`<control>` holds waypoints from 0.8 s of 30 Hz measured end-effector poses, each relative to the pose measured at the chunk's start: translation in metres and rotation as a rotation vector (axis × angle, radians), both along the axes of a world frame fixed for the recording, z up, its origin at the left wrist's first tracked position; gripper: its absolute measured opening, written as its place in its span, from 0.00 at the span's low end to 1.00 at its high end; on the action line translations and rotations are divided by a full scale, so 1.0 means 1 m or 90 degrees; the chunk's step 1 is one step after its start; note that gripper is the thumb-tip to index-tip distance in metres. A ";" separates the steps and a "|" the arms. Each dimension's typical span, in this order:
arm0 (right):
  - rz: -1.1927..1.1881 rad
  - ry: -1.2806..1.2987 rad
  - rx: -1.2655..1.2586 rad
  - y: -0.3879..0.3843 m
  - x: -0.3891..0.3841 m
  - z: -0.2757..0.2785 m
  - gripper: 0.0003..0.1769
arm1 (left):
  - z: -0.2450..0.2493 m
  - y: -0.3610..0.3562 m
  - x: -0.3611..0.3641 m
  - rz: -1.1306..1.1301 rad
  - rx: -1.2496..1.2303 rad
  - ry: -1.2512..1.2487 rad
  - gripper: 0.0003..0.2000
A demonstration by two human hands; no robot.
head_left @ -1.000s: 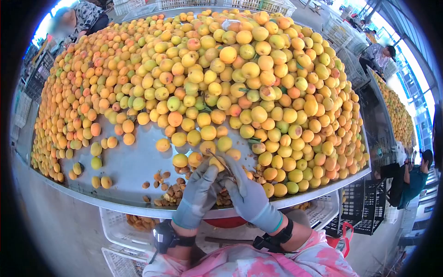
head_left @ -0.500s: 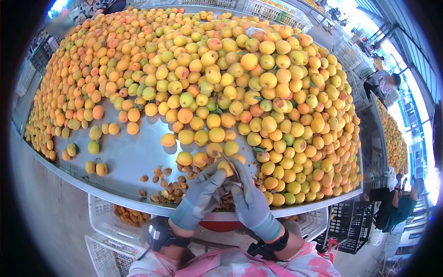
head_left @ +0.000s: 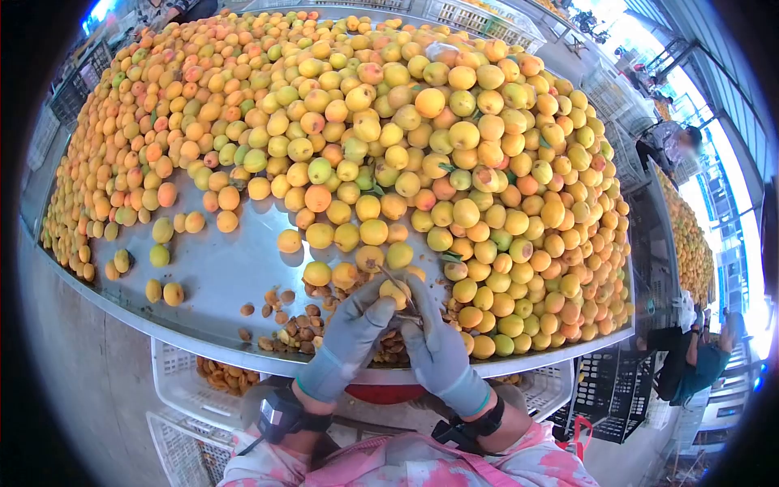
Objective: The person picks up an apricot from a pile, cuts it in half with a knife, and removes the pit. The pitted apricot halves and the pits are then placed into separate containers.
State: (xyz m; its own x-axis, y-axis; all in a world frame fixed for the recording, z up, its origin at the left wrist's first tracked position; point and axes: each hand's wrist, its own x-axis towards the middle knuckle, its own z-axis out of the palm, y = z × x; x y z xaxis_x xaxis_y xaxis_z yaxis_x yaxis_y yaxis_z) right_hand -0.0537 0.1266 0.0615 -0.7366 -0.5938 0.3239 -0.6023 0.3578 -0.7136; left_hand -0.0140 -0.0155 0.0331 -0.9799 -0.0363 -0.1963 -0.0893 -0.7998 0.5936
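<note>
Grey-blue gloves cover the left hand [head_left: 345,341] and right hand [head_left: 442,353], each edged in turquoise [head_left: 479,403]; black straps [head_left: 489,418] circle both wrists; the left one bears a boxy dark device [head_left: 278,416] with a thin dark cable [head_left: 252,446]; the clothing [head_left: 414,458] is blotched pink and white, crossed by a plain pink band [head_left: 497,471].

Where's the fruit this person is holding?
In the head view, just below centre: the yellow fruit is held in the left hand, next to the right hand, over the metal table.
</note>
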 end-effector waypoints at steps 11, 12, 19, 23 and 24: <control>0.089 -0.119 0.151 0.014 -0.010 0.010 0.38 | 0.012 -0.027 0.003 -0.066 -0.315 0.026 0.13; 0.088 -0.128 0.161 0.013 -0.011 0.008 0.38 | 0.010 -0.027 0.003 -0.066 -0.334 0.013 0.12; 0.018 -0.042 0.070 0.000 -0.003 -0.003 0.38 | 0.007 -0.008 0.003 0.036 -0.051 -0.069 0.14; 0.087 -0.089 0.109 0.010 -0.009 0.006 0.37 | 0.018 -0.029 0.007 -0.032 -0.388 0.015 0.16; 0.100 -0.140 0.182 0.013 -0.010 0.005 0.36 | 0.020 -0.033 0.007 -0.051 -0.573 0.033 0.17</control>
